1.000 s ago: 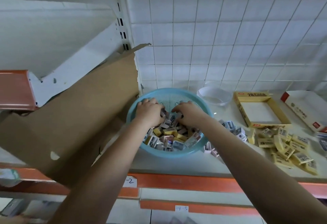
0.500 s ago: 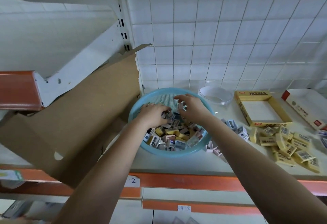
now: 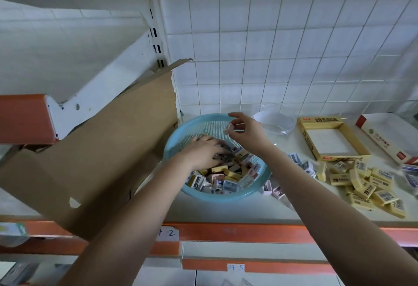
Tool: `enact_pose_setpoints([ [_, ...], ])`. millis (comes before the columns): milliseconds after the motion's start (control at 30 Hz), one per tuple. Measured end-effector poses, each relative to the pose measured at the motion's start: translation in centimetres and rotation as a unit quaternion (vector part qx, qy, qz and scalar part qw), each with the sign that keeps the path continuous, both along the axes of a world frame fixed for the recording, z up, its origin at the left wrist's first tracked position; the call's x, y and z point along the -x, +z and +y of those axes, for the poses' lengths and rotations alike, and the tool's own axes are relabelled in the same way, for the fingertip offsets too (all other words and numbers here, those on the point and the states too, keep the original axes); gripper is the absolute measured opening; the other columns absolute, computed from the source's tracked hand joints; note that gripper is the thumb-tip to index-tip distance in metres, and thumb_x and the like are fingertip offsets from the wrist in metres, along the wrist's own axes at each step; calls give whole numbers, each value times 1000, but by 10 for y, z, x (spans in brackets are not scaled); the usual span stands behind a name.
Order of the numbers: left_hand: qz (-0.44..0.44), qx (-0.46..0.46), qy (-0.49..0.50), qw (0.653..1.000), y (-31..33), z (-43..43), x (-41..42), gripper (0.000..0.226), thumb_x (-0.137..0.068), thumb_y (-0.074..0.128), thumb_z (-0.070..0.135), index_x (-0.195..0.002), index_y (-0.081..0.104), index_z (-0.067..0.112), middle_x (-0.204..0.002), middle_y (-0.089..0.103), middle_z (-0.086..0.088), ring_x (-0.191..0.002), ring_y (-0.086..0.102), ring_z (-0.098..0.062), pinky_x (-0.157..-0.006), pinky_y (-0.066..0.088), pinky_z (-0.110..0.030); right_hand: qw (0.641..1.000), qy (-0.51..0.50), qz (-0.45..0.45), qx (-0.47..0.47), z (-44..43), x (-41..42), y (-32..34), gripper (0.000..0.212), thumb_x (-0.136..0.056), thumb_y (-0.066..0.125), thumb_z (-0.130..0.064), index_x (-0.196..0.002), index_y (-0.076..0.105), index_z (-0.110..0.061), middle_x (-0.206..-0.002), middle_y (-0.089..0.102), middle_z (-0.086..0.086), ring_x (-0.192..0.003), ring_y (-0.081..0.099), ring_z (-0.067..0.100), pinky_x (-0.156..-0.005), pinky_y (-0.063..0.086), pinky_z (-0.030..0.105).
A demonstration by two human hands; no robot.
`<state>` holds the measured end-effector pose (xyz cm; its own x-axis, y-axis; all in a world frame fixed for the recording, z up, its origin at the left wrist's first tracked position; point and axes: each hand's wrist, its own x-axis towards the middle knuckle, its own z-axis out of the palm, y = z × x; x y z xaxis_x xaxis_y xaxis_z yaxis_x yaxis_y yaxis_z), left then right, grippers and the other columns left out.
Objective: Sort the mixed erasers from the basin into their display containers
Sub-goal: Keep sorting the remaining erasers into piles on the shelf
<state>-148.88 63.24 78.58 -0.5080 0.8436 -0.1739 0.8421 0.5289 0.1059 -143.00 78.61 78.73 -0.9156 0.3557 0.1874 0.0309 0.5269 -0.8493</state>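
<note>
White tiles back the shelf (image 3: pixel 226 211), where a blue basin (image 3: pixel 168 147) holds the mixed erasers (image 3: pixel 228 172). The left hand (image 3: pixel 201 153) lies on the heap, fingers bent down among them; whether they grip one cannot be told. The right hand (image 3: pixel 246 132) hovers over the basin's far rim, thumb and fingers pinching a pale eraser (image 3: pixel 228 128). Yellow erasers (image 3: pixel 366 184) lie near an open yellow box (image 3: pixel 305 136) at right.

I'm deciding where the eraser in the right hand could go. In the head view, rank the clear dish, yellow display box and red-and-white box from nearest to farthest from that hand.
1. The clear dish, immediately right of the right hand, which pinches a pale eraser.
2. The yellow display box, further right.
3. The red-and-white box, at the far right edge.
</note>
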Motion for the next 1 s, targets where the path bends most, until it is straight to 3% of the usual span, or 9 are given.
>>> enact_pose_setpoints([
  [167, -3, 9, 18, 1000, 2, 6, 2, 40, -93, 48, 38, -132, 50, 36, -145, 40, 7, -131, 32, -21, -106, 26, -41, 1000, -8, 1, 16, 0, -4, 3, 37, -87, 62, -16, -123, 57, -18, -93, 64, -6, -90, 66, 9, -86, 54, 28],
  [300, -38, -82, 37, 995, 1, 5, 4, 32, -84, 65, 37, -113, 60, 25, -121, 58, 4, -113, 48, -18, -93, 43, -37, 999, -8, 25, 38, 2, -14, 13, 36, -86, 65, -15, -121, 58, -18, -97, 65, -4, -90, 65, 8, -86, 53, 23],
  [433, -75, -98, 29, 992, 2, 5, 1, 16, -84, 68, 34, -97, 61, 26, -97, 58, 10, -92, 57, -12, -75, 47, -26, 999, -6, 33, 35, 14, -40, 26, 35, -87, 61, -10, -121, 58, -17, -100, 64, -3, -90, 65, 7, -83, 53, 19],
  [567, -160, -191, 72, 966, 17, 1, 3, 23, -85, 67, 19, -105, 57, 27, -99, 59, 14, -90, 58, -4, -78, 49, -20, 999, -22, 16, 22, 36, -65, 34, 36, -87, 63, -14, -122, 58, -22, -99, 63, -8, -92, 63, 6, -83, 51, 21],
  [667, -174, -223, 57, 958, 35, 16, -2, 25, -93, 58, 18, -116, 58, 27, -109, 58, 13, -94, 58, -6, -70, 45, -10, 999, -42, -2, 2, 53, -86, 35, 34, -88, 60, -17, -120, 58, -24, -97, 63, -9, -89, 62, 8, -84, 50, 26],
  [767, -199, -224, 20, 954, 45, 46, -15, 23, -95, 53, 16, -113, 60, 28, -116, 61, 6, -100, 62, -16, -84, 52, -25, 997, -69, -23, 8, 70, -109, 33, 32, -85, 58, -15, -114, 58, -29, -94, 67, -6, -86, 62, 11, -84, 51, 30],
  [833, -202, -214, -5, 956, 47, 66, -25, 24, -94, 54, 18, -114, 61, 28, -117, 62, 4, -101, 63, -18, -92, 52, -37, 997, -75, -32, 6, 79, -124, 34, 33, -85, 58, -14, -114, 56, -30, -96, 67, -5, -86, 62, 11, -79, 51, 22],
  [900, -205, -222, -23, 953, 47, 82, -37, 25, -92, 58, 20, -115, 61, 30, -114, 62, 6, -97, 64, -17, -90, 53, -38, 996, -76, -44, 5, 87, -136, 37, 38, -87, 59, -11, -122, 55, -24, -99, 65, -3, -83, 60, 5, -66, 47, 8],
  [1000, -255, -224, -37, 940, 45, 98, -54, 32, -88, 65, 20, -118, 60, 29, -104, 63, 11, -94, 63, -7, -88, 51, -26, 995, -77, -62, -10, 95, -149, 40, 43, -87, 61, -12, -128, 53, -22, -100, 66, -2, -81, 61, 2, -62, 46, 4],
])
